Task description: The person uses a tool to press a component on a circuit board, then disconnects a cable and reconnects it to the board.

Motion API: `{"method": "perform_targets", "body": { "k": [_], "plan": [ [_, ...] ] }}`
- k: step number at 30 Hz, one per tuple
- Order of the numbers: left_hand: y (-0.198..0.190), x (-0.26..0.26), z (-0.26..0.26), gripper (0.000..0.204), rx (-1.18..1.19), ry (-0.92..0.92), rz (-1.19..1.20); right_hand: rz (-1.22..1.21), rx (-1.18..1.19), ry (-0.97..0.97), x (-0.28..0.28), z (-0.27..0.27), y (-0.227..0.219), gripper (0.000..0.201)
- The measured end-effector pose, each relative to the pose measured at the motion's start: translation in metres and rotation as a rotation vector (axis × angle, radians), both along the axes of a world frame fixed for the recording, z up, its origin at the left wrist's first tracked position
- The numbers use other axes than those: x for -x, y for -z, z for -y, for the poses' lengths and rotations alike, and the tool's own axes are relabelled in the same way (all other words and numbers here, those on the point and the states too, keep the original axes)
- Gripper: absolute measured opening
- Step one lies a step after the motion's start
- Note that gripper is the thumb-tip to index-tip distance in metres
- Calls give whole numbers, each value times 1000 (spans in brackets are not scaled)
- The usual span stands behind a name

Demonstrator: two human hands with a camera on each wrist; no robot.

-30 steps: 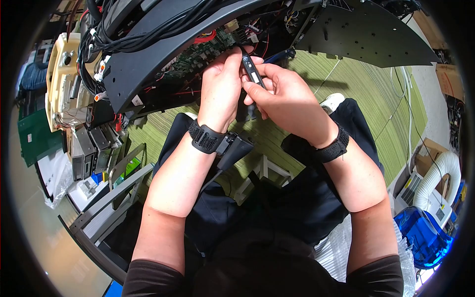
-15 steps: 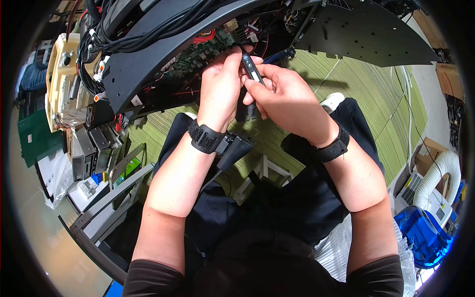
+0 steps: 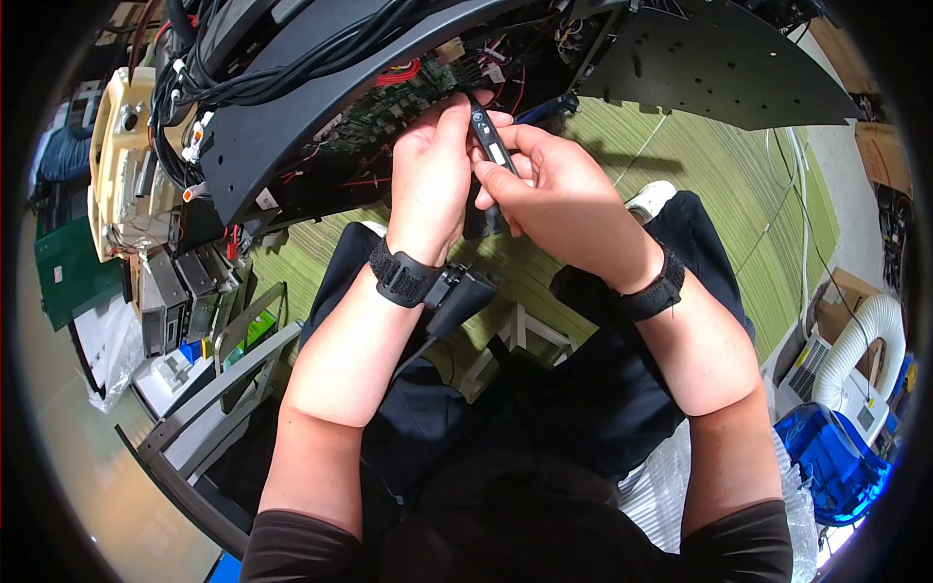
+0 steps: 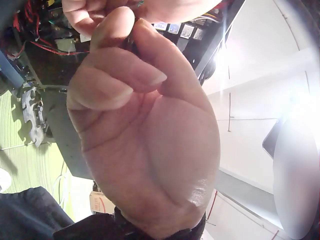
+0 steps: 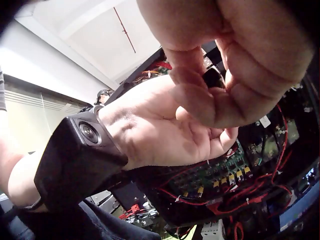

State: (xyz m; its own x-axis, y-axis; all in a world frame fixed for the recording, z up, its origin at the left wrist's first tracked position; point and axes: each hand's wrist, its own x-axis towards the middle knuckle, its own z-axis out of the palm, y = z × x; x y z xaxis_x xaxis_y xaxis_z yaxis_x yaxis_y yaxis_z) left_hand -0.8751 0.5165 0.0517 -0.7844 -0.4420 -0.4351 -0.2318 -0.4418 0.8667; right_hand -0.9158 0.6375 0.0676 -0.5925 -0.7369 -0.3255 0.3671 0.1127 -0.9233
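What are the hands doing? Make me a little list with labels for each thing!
left hand: fingers curled round the tip end of a slim black tool
right hand: grips the tool's body
tool: black, pen-shaped, pointing up into the machine
circuit board: green, inside the open machine, with red wires beside it
black panel: curved, above the hands, cables running over it
floor: green carpet
person: seated, dark trousers, a wrist strap on each arm
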Motion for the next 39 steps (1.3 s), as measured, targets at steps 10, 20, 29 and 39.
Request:
{"method": "perform_targets", "body": {
  "k": [10,20,29,39],
  "plan": [
    [-1,-1,3,32,-20,35,25,-1,-71,0,3,-1,-1,28],
    [-2,0,4,34,-29,46,27,24,-90,-25,4,-1,-3,21],
    [-1,1,7,34,-26,51,29,70,-37,-15,4,1,-1,22],
    [1,3,4,34,-45,4,26,57,-28,-11,4,0,1,24]
  ]
}}
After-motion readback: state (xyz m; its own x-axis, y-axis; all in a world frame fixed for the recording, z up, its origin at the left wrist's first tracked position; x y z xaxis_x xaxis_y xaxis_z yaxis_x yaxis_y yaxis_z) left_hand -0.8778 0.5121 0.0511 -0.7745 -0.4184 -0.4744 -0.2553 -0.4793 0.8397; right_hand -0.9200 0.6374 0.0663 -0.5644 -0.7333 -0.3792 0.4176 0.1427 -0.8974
